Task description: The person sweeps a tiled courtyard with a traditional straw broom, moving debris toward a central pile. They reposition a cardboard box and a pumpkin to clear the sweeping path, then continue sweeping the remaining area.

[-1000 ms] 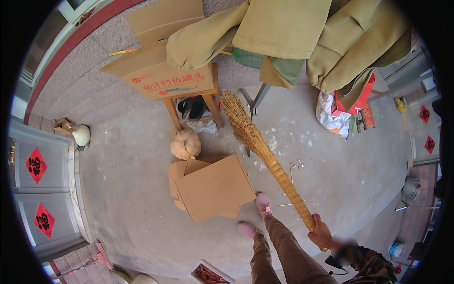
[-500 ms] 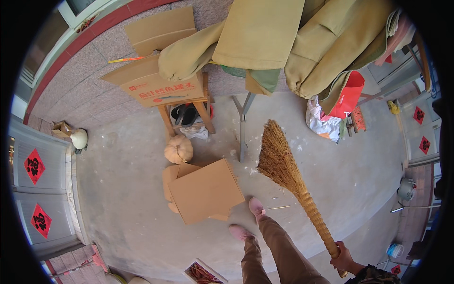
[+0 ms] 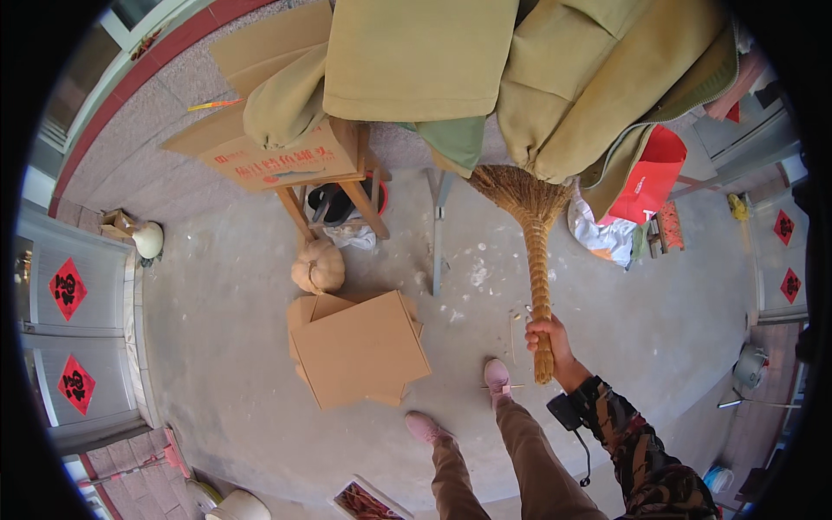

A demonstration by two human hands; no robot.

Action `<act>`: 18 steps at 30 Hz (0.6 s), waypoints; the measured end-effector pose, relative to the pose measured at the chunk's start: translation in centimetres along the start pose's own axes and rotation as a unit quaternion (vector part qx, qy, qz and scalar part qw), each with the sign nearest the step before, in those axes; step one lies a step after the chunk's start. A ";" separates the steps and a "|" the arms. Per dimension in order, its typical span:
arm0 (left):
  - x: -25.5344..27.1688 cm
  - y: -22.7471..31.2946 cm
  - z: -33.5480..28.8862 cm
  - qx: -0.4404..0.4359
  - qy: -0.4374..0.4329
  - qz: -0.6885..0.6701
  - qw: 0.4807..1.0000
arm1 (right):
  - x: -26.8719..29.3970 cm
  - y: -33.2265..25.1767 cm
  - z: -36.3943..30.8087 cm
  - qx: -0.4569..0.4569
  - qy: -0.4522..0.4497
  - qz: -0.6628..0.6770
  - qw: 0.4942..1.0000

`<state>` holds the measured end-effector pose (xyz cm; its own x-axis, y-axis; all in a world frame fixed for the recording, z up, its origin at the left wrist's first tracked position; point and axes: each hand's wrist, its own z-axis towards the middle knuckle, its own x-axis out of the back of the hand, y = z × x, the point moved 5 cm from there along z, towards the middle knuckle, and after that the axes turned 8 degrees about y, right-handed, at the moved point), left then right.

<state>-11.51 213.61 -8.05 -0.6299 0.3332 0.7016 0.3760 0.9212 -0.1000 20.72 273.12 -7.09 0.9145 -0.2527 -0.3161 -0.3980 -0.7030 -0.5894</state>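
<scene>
- Right hand point(image 3: 553, 338): fingers wrapped round the handle of a straw broom point(image 3: 537, 251), near its butt end.
- Left hand: out of view; cannot tell its state.
- Broom: right of centre, bristles fanned away from the person, reaching the lower edge of a khaki coat point(image 3: 416, 61); contact unclear.
- Brown cardboard point(image 3: 360, 347): on concrete floor point(image 3: 234, 347), left of broom, just beside a pumpkin point(image 3: 319, 265).
</scene>
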 end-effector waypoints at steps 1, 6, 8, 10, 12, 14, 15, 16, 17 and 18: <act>-0.6 0.4 -0.7 0.001 0.003 0.004 1.000 | -1.0 -0.3 2.2 -0.016 -0.008 0.033 0.999; -3.2 2.5 -4.2 0.010 -0.006 -0.001 1.000 | -4.5 -0.6 10.2 -0.077 -0.051 0.070 0.993; -3.9 3.5 -5.4 0.018 -0.026 0.001 0.999 | -4.8 0.2 11.7 -0.095 -0.049 0.051 0.993; -4.2 4.5 -6.1 0.037 -0.051 0.001 0.998 | -3.9 1.0 11.7 -0.119 -0.037 -0.024 0.992; -4.4 5.5 -6.4 0.046 -0.074 0.001 0.996 | -2.1 0.9 10.5 -0.140 -0.024 -0.066 0.988; -4.5 6.3 -6.4 0.048 -0.093 0.000 0.995 | 0.7 -0.9 8.4 -0.144 -0.014 -0.145 0.979; -4.5 6.5 -6.3 0.048 -0.088 -0.007 0.995 | 2.0 -2.0 7.3 -0.147 -0.010 -0.177 0.973; -4.5 6.6 -6.0 0.047 -0.083 -0.014 0.995 | 3.1 -3.4 6.1 -0.143 -0.010 -0.197 0.970; -4.5 6.6 -5.8 0.047 -0.078 -0.021 0.996 | 4.0 -4.5 5.1 -0.139 -0.003 -0.207 0.968; -4.5 6.6 -5.5 0.037 -0.065 -0.005 0.997 | 4.3 -5.1 4.0 -0.147 -0.031 -0.185 0.971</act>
<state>-2.46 217.13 -7.96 -0.7176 0.3418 0.6068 0.3206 0.9356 -0.1479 26.36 278.23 -8.40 0.9810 0.0874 -0.1729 0.0031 -0.8994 -0.4371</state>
